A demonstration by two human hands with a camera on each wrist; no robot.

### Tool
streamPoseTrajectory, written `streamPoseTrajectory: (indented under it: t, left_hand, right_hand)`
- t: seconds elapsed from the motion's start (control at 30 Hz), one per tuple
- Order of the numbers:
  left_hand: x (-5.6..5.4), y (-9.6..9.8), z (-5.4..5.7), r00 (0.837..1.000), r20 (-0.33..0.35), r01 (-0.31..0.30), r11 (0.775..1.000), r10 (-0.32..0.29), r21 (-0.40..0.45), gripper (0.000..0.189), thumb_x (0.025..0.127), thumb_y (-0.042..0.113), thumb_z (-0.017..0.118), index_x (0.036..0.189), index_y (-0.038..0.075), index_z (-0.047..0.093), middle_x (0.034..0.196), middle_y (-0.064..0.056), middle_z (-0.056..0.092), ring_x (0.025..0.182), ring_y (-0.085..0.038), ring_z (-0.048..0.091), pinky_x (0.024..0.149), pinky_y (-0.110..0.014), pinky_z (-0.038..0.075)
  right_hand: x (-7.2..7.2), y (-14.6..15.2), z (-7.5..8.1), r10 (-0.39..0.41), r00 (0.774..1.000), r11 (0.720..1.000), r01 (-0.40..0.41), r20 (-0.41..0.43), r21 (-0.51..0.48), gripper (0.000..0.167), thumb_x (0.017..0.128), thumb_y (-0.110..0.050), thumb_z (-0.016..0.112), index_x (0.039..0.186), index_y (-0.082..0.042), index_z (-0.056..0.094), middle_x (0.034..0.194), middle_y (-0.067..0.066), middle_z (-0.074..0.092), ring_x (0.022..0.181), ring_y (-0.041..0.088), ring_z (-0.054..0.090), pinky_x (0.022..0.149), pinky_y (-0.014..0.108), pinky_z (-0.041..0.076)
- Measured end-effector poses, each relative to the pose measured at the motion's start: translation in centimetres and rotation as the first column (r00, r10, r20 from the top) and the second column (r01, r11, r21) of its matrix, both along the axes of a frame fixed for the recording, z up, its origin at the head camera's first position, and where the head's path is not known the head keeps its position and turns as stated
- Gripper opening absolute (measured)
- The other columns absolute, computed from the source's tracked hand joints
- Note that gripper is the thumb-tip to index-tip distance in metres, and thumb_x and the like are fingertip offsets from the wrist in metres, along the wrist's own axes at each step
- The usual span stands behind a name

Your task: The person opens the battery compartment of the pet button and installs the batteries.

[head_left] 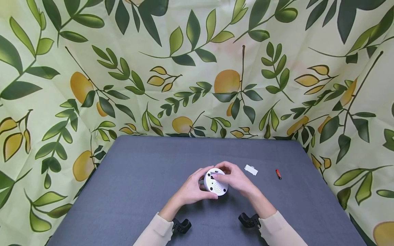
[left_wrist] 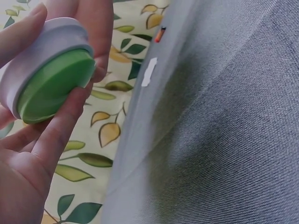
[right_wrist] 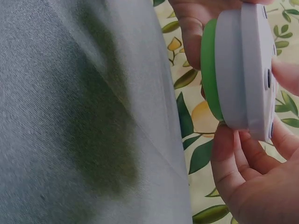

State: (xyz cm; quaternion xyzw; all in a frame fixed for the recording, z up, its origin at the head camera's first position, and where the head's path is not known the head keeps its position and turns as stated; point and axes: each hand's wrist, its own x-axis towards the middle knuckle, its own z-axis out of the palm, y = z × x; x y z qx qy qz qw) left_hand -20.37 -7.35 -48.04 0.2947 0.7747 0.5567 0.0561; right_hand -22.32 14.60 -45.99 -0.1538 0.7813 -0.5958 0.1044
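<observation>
Both hands hold a round white push-button buzzer (head_left: 216, 187) above the table, its underside facing up. That underside has black feet, a patch of small holes and a battery slot (head_left: 213, 173) near the far rim. My left hand (head_left: 194, 188) grips the rim from the left, with its thumb at the near edge. My right hand (head_left: 235, 177) holds the right side, and its thumb presses at the slot, partly hiding it. On the face turned away, a green dome (left_wrist: 58, 86) shows in the left wrist view, fingertips touching it.
A small white battery cover (head_left: 251, 169) lies on the grey table (head_left: 147, 171), right of the hands. Farther right is a red and black battery (head_left: 278, 174). A leaf-and-fruit patterned cloth (head_left: 197, 78) hangs behind and along the sides.
</observation>
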Motion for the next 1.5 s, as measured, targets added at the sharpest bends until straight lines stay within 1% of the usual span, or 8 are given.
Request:
streamPoseTrajectory:
  t: [0.2,0.53,0.7,0.8,0.97,1.1,1.2,1.5]
  left_hand:
    - [0.0,-0.1,0.1,1.0,0.013,-0.022,1.0,0.022,0.02,0.092,0.074,0.022,0.094,0.152,0.015,0.046,0.136,-0.001,0.054,0.119,-0.021,0.06,0.088,-0.026,0.058]
    - [-0.2,-0.3,0.3,1.0,0.018,-0.024,0.999,0.024,0.025,0.093,0.072,0.021,0.095,0.151,0.016,0.047,0.135,0.001,0.055,0.118,-0.02,0.06,0.088,-0.027,0.058]
    - [-0.3,-0.3,0.3,0.999,0.008,-0.035,0.999,0.035,0.011,0.093,0.071,0.022,0.095,0.151,0.018,0.048,0.133,0.001,0.056,0.117,-0.019,0.06,0.087,-0.027,0.058]
    - [-0.3,-0.3,0.3,0.999,0.009,-0.041,0.999,0.041,0.005,0.094,0.071,0.022,0.095,0.151,0.018,0.047,0.133,0.001,0.056,0.117,-0.019,0.06,0.087,-0.027,0.058]
    - [-0.3,-0.4,0.3,0.999,0.011,-0.047,0.999,0.047,-0.007,0.094,0.071,0.022,0.095,0.152,0.017,0.047,0.132,0.0,0.056,0.117,-0.02,0.06,0.088,-0.027,0.058]
    - [-0.4,-0.4,0.3,0.999,0.009,-0.046,0.999,0.047,-0.016,0.094,0.071,0.023,0.095,0.152,0.017,0.047,0.132,0.0,0.056,0.118,-0.02,0.06,0.089,-0.026,0.057]
    - [-0.4,-0.4,0.2,0.999,0.013,-0.043,0.999,0.043,-0.011,0.094,0.071,0.023,0.095,0.152,0.016,0.047,0.132,0.0,0.056,0.118,-0.02,0.06,0.089,-0.026,0.057]
    - [-0.4,-0.4,0.1,0.999,0.01,-0.046,0.999,0.046,0.005,0.094,0.071,0.021,0.095,0.152,0.017,0.047,0.133,0.0,0.055,0.118,-0.021,0.06,0.088,-0.026,0.058]
  right_hand:
    - [-0.1,0.8,0.7,-0.059,0.998,0.998,0.059,0.036,0.013,0.031,0.091,-0.017,0.076,0.115,0.0,0.066,0.103,0.01,0.068,0.09,0.022,0.062,0.075,0.035,0.054]
    - [-0.2,2.4,1.2,-0.069,0.998,0.997,0.068,0.013,0.042,0.03,0.094,-0.018,0.074,0.113,0.005,0.067,0.1,0.011,0.069,0.089,0.023,0.066,0.082,0.05,0.059]
    - [-0.4,3.6,1.5,-0.117,0.992,0.984,0.121,-0.036,0.134,0.026,0.095,-0.02,0.073,0.11,0.001,0.069,0.093,0.011,0.069,0.085,0.031,0.065,0.078,0.047,0.059]
    - [-0.6,4.3,1.6,-0.139,0.988,0.97,0.15,-0.072,0.189,0.021,0.096,-0.019,0.072,0.107,-0.002,0.07,0.092,0.015,0.068,0.083,0.035,0.064,0.074,0.043,0.057]
    - [-1.1,5.4,1.3,-0.156,0.974,0.933,0.201,-0.166,0.299,0.015,0.096,-0.02,0.071,0.103,-0.007,0.072,0.091,0.01,0.068,0.079,0.024,0.061,0.069,0.036,0.052]
    - [-1.5,6.4,0.9,-0.166,0.952,0.886,0.258,-0.256,0.385,0.009,0.095,-0.018,0.071,0.098,-0.009,0.073,0.087,0.002,0.068,0.078,0.017,0.059,0.068,0.033,0.05]
    - [-1.9,7.2,0.8,-0.161,0.943,0.855,0.281,-0.292,0.437,0.007,0.095,-0.015,0.07,0.096,-0.008,0.072,0.085,0.0,0.068,0.077,0.016,0.059,0.068,0.034,0.05]
    - [-2.7,9.8,0.4,-0.166,0.944,0.79,0.3,-0.284,0.535,0.01,0.096,-0.012,0.066,0.098,-0.004,0.071,0.083,0.002,0.067,0.074,0.017,0.058,0.065,0.033,0.048]
